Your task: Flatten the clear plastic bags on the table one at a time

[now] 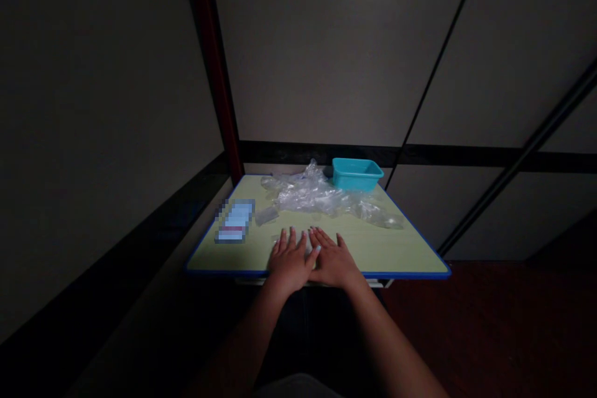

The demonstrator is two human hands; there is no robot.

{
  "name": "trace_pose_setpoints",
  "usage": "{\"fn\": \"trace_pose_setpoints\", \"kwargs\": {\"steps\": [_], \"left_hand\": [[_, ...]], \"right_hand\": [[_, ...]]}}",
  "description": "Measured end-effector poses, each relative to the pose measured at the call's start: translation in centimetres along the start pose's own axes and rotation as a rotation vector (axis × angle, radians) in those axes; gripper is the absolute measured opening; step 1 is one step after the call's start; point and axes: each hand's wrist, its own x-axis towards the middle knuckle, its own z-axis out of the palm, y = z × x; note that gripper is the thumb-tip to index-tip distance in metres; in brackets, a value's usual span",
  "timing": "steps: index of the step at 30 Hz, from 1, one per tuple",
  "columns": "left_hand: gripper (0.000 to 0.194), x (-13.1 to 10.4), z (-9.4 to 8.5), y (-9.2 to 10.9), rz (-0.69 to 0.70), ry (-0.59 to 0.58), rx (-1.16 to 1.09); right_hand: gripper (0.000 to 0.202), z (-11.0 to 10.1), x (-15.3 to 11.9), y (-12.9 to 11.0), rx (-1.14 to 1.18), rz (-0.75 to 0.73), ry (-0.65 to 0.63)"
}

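My left hand [291, 261] lies palm down at the table's front edge, its fingers spread. Beside it my right hand [333, 261] also rests flat, fingers stretched out, and the two hands meet at the thumbs. A bit of clear plastic [277, 239] shows at the left fingertips; whatever else may be under the palms is hidden. Beyond the hands, crumpled clear plastic bags [308, 193] stretch across the pale green table [392, 252]. A small folded piece of clear plastic [267, 216] lies just left of them.
At the back right of the table stands a turquoise plastic basket [357, 175]. A pixelated, bright phone-like object [237, 221] lies on the left side. The table has a blue rim, with grey wall panels behind it and to its left.
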Motion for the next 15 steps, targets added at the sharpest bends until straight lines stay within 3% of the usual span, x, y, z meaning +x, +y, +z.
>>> {"fn": "trace_pose_setpoints", "kwargs": {"steps": [15], "left_hand": [[0.066, -1.6, 0.6, -3.0, -0.033, 0.065, 0.12]], "right_hand": [[0.096, 0.2, 0.1, 0.0, -0.034, -0.007, 0.001]]}}
